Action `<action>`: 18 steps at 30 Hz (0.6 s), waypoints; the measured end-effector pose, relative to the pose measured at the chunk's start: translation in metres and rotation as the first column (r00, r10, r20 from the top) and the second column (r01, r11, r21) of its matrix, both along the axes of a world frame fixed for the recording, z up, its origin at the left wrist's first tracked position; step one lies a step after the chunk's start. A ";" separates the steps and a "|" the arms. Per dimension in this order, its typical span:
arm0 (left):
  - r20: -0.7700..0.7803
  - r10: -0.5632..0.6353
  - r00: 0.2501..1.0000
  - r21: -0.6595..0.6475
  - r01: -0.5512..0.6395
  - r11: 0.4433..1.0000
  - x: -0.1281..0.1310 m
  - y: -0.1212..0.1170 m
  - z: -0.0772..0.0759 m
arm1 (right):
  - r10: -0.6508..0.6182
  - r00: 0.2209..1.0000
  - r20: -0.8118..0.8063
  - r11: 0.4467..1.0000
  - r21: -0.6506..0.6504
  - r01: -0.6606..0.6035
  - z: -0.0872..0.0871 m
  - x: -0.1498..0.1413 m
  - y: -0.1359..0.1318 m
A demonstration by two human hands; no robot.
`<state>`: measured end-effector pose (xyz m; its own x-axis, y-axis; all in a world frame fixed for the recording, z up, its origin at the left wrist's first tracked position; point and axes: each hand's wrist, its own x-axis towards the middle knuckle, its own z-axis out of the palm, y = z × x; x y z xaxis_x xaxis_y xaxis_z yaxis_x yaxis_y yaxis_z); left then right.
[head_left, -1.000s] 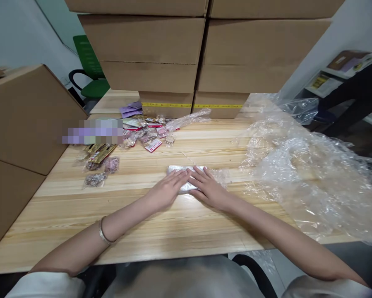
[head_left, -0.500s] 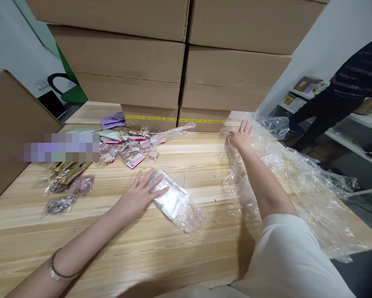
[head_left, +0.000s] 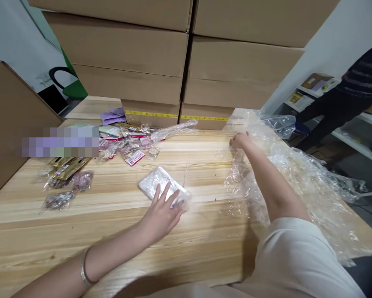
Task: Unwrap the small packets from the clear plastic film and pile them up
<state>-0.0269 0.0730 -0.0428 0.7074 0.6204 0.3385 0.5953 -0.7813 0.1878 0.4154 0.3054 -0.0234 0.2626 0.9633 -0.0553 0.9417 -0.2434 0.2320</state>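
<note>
A flat, shiny silver-white packet [head_left: 151, 184], wrapped in clear plastic, lies in the middle of the wooden table. My left hand [head_left: 164, 213] rests over its near right part with the fingers spread, touching the wrap; the fingertips at the packet's right end are slightly blurred. Farther off to the right, my right hand [head_left: 241, 141] is at the far left edge of a big clear sheet of bubble wrap [head_left: 285, 182]. Its fingers are curled down and closed on that edge, the tips partly hidden.
Small bagged items [head_left: 126, 145] are heaped at the left, with gold packets [head_left: 69, 167] nearby. Stacked cardboard boxes [head_left: 130, 54] wall off the back, and another box [head_left: 15, 124] stands at left. Beyond the right table edge a person [head_left: 344, 95] stands by shelves.
My left hand has slid right and nearer along the packet, and the loose wrap at its right end is now folded in. My right hand's spread fingers have curled onto the bubble wrap.
</note>
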 end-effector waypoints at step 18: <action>-0.089 0.035 0.995 -0.070 -0.041 0.997 -0.032 0.003 0.007 | 0.074 0.970 -0.232 0.996 -0.031 -0.084 0.039 -0.041 -0.028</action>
